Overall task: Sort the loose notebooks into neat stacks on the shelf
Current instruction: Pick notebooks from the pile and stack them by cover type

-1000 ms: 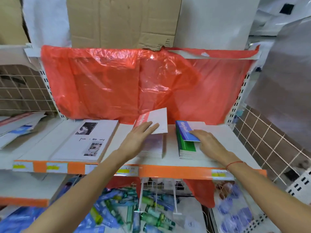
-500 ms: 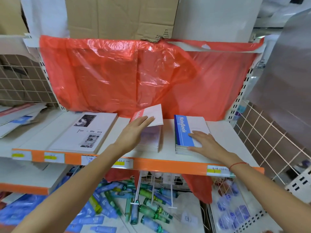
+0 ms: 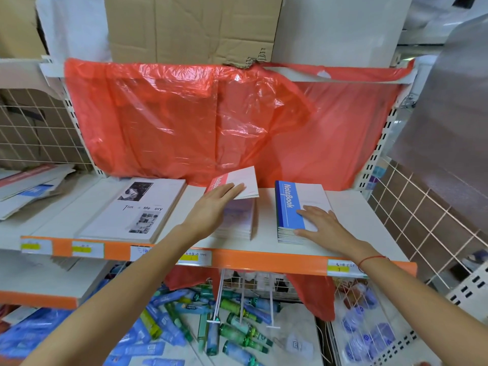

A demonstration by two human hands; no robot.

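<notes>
From the head view, a white shelf [image 3: 343, 233] with an orange front edge carried three stacks; large photo-cover books [image 3: 137, 210] lay at the left, a pale notebook stack [image 3: 237, 220] sat in the middle, and a blue "NoteBook" stack [image 3: 293, 207] stood to the right, near but apart from the middle one. The left hand [image 3: 211, 207] held a red-spined notebook [image 3: 235, 182] tilted up over the back of the middle stack, fingers fairly straight on its cover; whether the thumb gripped beneath could not be told. The right hand [image 3: 322, 225] lay flat, fingers spread, pressing on the blue stack's front corner; a red string circled that wrist. A red plastic sheet [image 3: 211, 122] hung behind the shelf under a flattened cardboard box [image 3: 190, 25]; wire grids flanked both sides; price labels [image 3: 84, 249] lined the orange edge; loose blue and green tubes [image 3: 232, 331] filled the bin below.
</notes>
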